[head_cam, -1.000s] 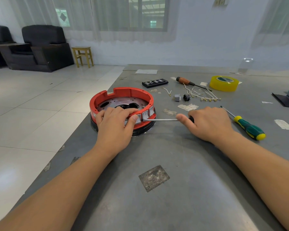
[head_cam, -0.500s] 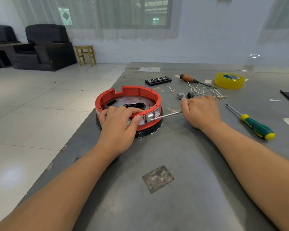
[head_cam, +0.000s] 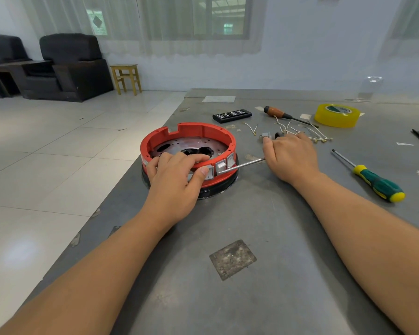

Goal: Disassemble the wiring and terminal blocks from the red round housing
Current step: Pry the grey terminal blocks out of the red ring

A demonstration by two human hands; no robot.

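Observation:
The red round housing (head_cam: 191, 132) stands on a black base at the grey table's left edge. White switch blocks (head_cam: 221, 165) sit in its near wall. My left hand (head_cam: 177, 180) grips the housing's near rim, fingers inside and thumb on the outer wall. My right hand (head_cam: 292, 157) grips a screwdriver whose handle is hidden; its metal shaft (head_cam: 246, 163) points left and its tip touches the white blocks. Loose white wires (head_cam: 298, 131) and small removed parts (head_cam: 266, 136) lie behind my right hand.
A green-and-yellow screwdriver (head_cam: 375, 181) lies right of my right hand. Farther back are an orange-handled screwdriver (head_cam: 277, 113), a yellow tape roll (head_cam: 335, 115) and a black bit case (head_cam: 232, 115). The table's left edge (head_cam: 121, 213) drops to a tiled floor.
My right hand has swung away from me, so the screwdriver shaft now slants up to the right while its tip stays at the white blocks. The left hand keeps its hold.

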